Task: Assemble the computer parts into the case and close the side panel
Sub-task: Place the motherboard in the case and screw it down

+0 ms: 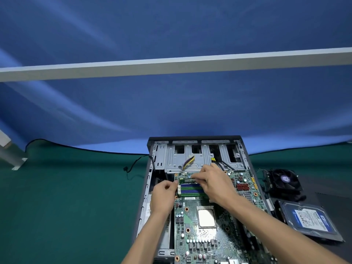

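Observation:
An open computer case (pixel 150 149) lies flat on the green mat, with a green motherboard (pixel 207 239) inside and a silver CPU (pixel 206 218) at its middle. A green RAM stick (pixel 187 180) stands over the farthest of the blue and green memory slots (pixel 190 189). My left hand (pixel 163 197) pinches the stick's left end. My right hand (pixel 215 184) holds its right part from above, fingers curled over the top edge. The stick's right end is hidden under my fingers.
A black CPU cooler fan (pixel 284 181) and a hard drive (pixel 306 218) with a blue label lie on the mat right of the case. Yellow and black power cables (pixel 188 161) hang over the drive bay. A thin black cable (pixel 133 166) trails left of the case.

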`<action>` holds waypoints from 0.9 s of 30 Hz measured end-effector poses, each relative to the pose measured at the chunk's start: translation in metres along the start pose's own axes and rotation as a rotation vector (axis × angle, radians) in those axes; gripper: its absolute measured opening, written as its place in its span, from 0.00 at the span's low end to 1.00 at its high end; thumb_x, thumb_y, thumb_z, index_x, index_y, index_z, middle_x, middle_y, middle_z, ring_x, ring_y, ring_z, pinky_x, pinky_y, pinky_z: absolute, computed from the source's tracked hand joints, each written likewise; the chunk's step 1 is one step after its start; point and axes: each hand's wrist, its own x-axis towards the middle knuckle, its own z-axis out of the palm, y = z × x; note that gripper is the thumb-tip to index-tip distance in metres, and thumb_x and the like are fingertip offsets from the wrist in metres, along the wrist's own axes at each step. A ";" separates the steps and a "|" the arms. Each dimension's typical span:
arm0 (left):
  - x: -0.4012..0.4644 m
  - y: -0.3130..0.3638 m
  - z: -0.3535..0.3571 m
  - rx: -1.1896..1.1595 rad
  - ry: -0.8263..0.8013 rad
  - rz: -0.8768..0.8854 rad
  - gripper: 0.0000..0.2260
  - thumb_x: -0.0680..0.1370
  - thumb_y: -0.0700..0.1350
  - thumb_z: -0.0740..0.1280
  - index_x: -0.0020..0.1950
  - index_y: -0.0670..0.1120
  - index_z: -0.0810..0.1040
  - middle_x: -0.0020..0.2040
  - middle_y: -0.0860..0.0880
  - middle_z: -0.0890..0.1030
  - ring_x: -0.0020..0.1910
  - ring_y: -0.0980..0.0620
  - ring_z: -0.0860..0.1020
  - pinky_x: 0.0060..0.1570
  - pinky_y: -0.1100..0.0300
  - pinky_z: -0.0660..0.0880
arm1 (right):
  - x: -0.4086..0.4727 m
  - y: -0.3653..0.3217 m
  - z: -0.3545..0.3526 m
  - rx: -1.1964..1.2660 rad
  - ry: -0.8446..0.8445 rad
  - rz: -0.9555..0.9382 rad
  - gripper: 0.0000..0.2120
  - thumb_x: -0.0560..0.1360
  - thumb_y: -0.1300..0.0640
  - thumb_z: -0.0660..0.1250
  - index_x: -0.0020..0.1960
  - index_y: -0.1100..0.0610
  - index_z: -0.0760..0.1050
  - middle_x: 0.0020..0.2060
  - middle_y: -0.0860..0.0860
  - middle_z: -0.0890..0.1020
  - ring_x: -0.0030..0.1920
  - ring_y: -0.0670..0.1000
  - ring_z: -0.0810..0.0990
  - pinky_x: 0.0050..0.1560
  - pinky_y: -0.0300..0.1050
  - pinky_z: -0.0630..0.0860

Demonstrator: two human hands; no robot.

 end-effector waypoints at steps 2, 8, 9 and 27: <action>0.000 -0.001 0.000 0.001 0.000 0.000 0.14 0.78 0.50 0.65 0.38 0.43 0.78 0.24 0.53 0.70 0.26 0.51 0.67 0.34 0.58 0.67 | -0.001 -0.001 0.000 0.004 -0.004 0.006 0.13 0.80 0.53 0.61 0.63 0.46 0.77 0.42 0.42 0.72 0.48 0.46 0.67 0.48 0.43 0.71; -0.002 0.001 0.000 0.035 0.004 -0.009 0.17 0.78 0.54 0.63 0.35 0.44 0.75 0.26 0.52 0.70 0.27 0.52 0.67 0.35 0.59 0.64 | -0.002 -0.003 0.001 -0.046 0.001 -0.009 0.14 0.81 0.53 0.60 0.63 0.46 0.77 0.45 0.44 0.74 0.47 0.46 0.64 0.42 0.42 0.62; -0.003 0.002 0.000 0.034 0.008 -0.013 0.18 0.78 0.56 0.63 0.33 0.45 0.72 0.25 0.53 0.68 0.27 0.52 0.66 0.34 0.59 0.63 | -0.003 -0.003 0.001 -0.062 0.001 -0.018 0.14 0.81 0.53 0.59 0.63 0.46 0.77 0.45 0.44 0.74 0.47 0.46 0.63 0.41 0.42 0.61; -0.011 0.018 0.008 0.294 0.125 -0.015 0.11 0.78 0.56 0.63 0.49 0.49 0.74 0.41 0.55 0.77 0.40 0.55 0.75 0.34 0.59 0.68 | -0.010 0.012 -0.012 -0.015 0.001 0.113 0.11 0.79 0.47 0.60 0.58 0.48 0.76 0.52 0.42 0.76 0.53 0.42 0.67 0.53 0.38 0.65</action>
